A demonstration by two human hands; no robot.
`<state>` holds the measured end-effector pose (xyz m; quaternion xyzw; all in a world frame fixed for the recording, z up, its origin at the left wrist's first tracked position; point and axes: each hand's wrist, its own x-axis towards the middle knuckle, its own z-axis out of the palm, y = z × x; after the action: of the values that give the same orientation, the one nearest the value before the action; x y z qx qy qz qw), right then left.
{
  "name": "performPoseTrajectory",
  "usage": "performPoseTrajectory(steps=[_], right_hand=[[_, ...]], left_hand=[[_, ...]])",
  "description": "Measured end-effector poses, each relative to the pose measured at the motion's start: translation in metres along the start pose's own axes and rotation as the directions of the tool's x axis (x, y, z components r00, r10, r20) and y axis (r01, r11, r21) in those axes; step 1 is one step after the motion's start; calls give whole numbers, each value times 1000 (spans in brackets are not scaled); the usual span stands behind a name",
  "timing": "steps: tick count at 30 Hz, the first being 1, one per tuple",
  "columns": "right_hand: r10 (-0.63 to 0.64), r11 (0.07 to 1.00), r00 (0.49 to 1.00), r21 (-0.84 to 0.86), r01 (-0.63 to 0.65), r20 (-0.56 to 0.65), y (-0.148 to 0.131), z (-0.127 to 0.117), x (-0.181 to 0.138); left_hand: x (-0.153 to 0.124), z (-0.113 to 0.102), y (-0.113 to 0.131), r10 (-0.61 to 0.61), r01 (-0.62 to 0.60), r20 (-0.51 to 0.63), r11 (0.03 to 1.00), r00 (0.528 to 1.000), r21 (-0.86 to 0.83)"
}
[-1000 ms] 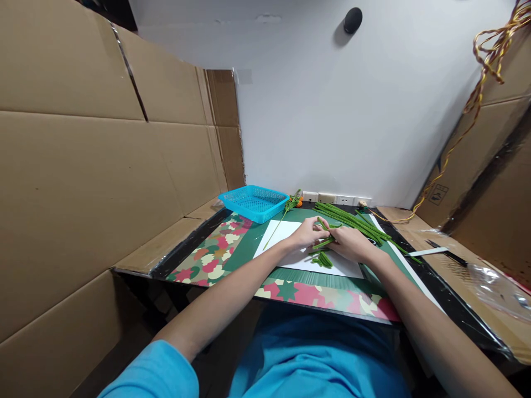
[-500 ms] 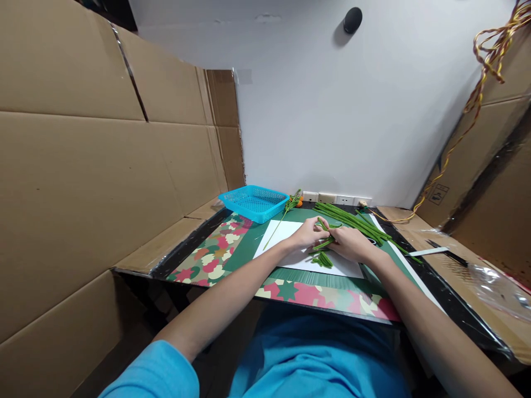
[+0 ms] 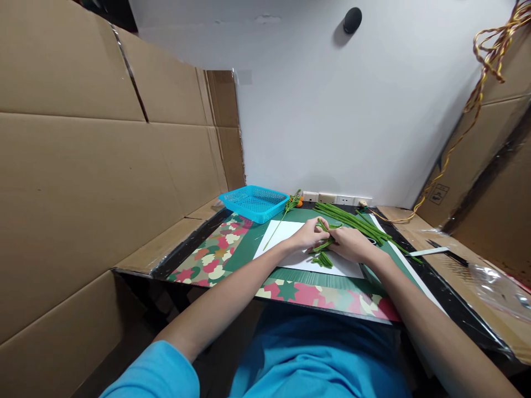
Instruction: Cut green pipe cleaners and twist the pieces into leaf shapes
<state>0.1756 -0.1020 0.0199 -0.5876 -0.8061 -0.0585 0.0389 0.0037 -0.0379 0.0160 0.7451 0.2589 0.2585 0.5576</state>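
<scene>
My left hand (image 3: pixel 312 233) and my right hand (image 3: pixel 347 243) meet above a white sheet of paper (image 3: pixel 286 258). Between their fingertips is a bent green pipe cleaner (image 3: pixel 322 224), pinched by both hands; the fingers partly hide it. More bent green pieces (image 3: pixel 319 247) lie under the hands. A small group of short folded green pieces (image 3: pixel 323 260) rests on the paper just below them. Beyond my right hand lies a bundle of long straight green pipe cleaners (image 3: pixel 352 220). Scissor handles (image 3: pixel 372 241) show partly beside my right wrist.
A blue plastic basket (image 3: pixel 255 203) stands at the back left. Near it lies a green stem with leaves (image 3: pixel 292 201) and an orange flower (image 3: pixel 300 203). At the right are a white strip (image 3: pixel 429 251), a black pen-like tool (image 3: pixel 456 257) and a clear plastic bag (image 3: pixel 500 287). Cardboard walls (image 3: pixel 178 166) flank the table.
Both hands stay in nearly the same place, with only slight finger movement around the green pipe cleaner. Nothing else has visibly moved.
</scene>
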Motion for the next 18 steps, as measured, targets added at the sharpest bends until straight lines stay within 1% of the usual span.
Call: performPoseTrajectory(steps=[18], right_hand=[[-7,1000,1000,-22,8,27,0,1,1]], left_hand=[[-4,3,2,-9,9,20,1000,1000,-8]])
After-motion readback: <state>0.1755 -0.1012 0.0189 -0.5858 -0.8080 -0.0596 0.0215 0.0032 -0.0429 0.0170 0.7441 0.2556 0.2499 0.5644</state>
